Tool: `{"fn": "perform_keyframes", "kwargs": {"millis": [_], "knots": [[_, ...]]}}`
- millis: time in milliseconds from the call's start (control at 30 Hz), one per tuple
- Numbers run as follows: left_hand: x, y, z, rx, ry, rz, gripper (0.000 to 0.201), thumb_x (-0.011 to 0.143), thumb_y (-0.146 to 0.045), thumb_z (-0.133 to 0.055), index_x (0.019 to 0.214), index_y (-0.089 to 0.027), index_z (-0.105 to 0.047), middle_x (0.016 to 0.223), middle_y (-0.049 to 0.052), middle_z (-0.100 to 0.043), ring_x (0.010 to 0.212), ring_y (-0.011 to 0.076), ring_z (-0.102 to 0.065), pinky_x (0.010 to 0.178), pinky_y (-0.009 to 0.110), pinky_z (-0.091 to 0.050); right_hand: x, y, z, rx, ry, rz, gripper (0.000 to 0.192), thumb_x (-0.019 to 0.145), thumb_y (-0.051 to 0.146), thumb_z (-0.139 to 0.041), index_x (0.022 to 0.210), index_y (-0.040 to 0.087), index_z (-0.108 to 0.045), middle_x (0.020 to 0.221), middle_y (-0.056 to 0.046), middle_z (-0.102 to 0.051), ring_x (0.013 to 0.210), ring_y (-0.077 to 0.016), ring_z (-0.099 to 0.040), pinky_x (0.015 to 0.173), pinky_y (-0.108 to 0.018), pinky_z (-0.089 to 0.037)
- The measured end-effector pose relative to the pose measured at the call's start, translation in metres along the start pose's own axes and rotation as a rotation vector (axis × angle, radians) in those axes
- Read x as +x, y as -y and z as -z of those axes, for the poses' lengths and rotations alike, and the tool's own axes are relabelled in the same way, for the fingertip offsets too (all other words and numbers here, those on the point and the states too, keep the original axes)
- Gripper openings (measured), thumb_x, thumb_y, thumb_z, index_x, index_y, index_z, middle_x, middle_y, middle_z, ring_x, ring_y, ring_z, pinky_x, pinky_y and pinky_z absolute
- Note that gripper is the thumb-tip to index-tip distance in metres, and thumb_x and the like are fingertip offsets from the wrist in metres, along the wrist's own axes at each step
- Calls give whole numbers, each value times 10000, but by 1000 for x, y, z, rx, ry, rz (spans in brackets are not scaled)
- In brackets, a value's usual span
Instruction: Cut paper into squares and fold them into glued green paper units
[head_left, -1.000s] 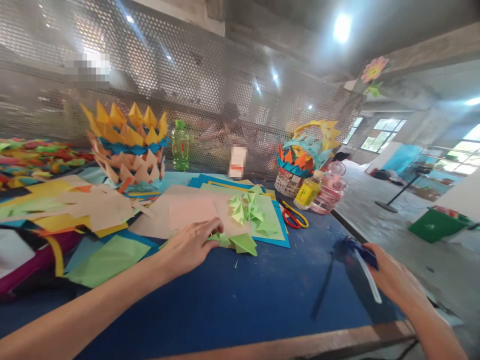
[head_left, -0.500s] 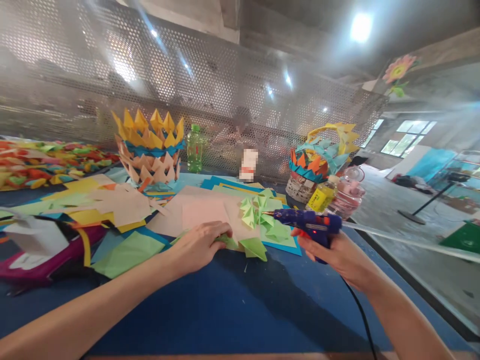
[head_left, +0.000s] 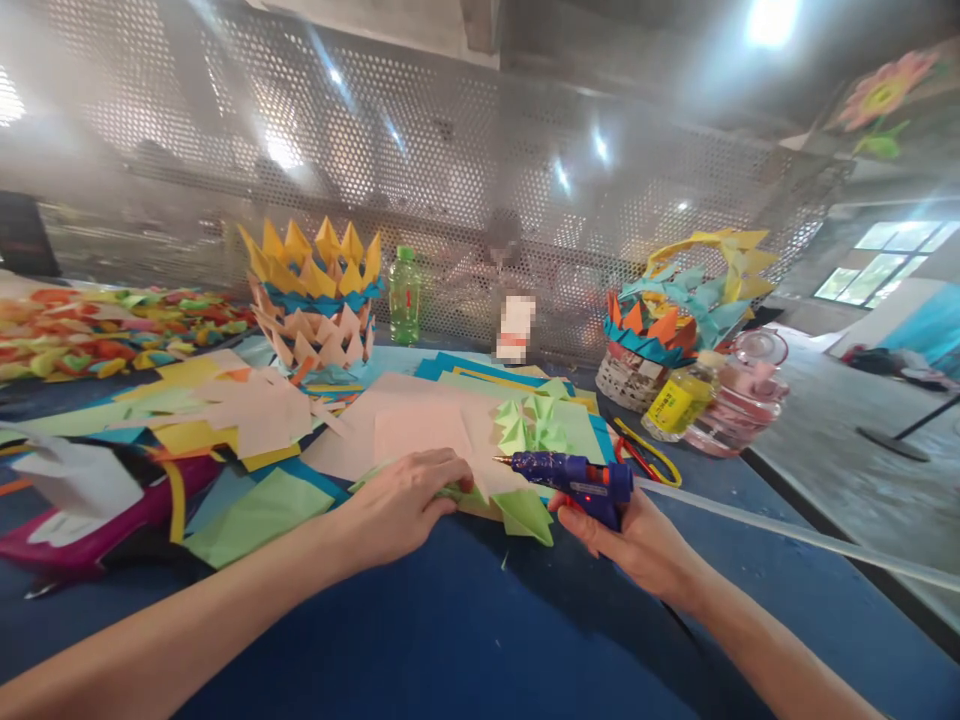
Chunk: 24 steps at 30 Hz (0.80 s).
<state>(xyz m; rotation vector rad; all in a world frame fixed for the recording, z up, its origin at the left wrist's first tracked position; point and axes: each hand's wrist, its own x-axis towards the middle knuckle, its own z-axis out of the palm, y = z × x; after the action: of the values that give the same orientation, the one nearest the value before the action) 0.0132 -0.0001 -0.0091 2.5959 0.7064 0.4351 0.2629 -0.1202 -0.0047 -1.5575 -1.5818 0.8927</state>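
Observation:
My right hand (head_left: 637,540) is wrapped round the grip of a dark blue hot glue gun (head_left: 574,475). The gun's metal nozzle points left, over the pink paper, and a long pale glue stick (head_left: 787,525) trails from its back. My left hand (head_left: 420,495) is at the front edge of the paper pile, fingers curled and closed on a green paper piece (head_left: 457,492), mostly hidden under them. Between my hands lies a folded green paper petal (head_left: 526,515). Several light green folded pieces (head_left: 532,420) rest on the sheets behind the nozzle.
A paper basket (head_left: 315,310) with yellow points stands at back left, a handled paper basket (head_left: 660,330) at back right. Bottles (head_left: 405,300) and yellow-handled scissors (head_left: 652,455) are around. Loose coloured paper (head_left: 247,410) and a purple object (head_left: 135,510) lie left.
The glue gun in my right hand has moved left and down, closer to my left hand. The view has turned slightly left, and the scissors now show on the right.

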Motion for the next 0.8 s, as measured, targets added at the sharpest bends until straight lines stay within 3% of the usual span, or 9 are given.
{"fn": "perform_keyframes", "kwargs": {"millis": [233, 433, 667, 800], "knots": [[0, 2, -4, -40, -51, -4, 156, 899, -153, -494, 871, -204, -639, 889, 16, -632, 880, 164, -610, 802, 273, -444, -1, 3, -5, -123, 6, 23, 364, 843, 493, -593, 987, 178, -706, 871, -49, -722, 814, -214, -658, 773, -325, -548], [-3, 0, 0, 75, -223, -151, 217, 968, -203, -436, 852, -196, -620, 883, 29, -627, 857, 153, -591, 800, 281, -441, -2, 3, -6, -184, -55, 130, 329, 856, 461, -594, 1049, 225, -717, 940, -39, -739, 860, -227, -671, 834, -366, -553], [-5, 0, 0, 182, -299, -229, 229, 979, -195, -413, 887, -195, -623, 924, 44, -641, 889, 166, -596, 850, 328, -444, -4, 5, -8, -190, -50, 133, 293, 848, 457, -604, 998, 239, -731, 943, -37, -736, 855, -222, -677, 833, -367, -565], [-5, -2, 0, 201, -299, -258, 180, 974, -170, -433, 916, -193, -602, 952, 35, -632, 918, 165, -583, 873, 334, -428, -6, -5, -12, -237, -161, 66, 360, 776, 512, -662, 995, 234, -722, 992, -60, -710, 877, -246, -670, 795, -371, -574]]}}
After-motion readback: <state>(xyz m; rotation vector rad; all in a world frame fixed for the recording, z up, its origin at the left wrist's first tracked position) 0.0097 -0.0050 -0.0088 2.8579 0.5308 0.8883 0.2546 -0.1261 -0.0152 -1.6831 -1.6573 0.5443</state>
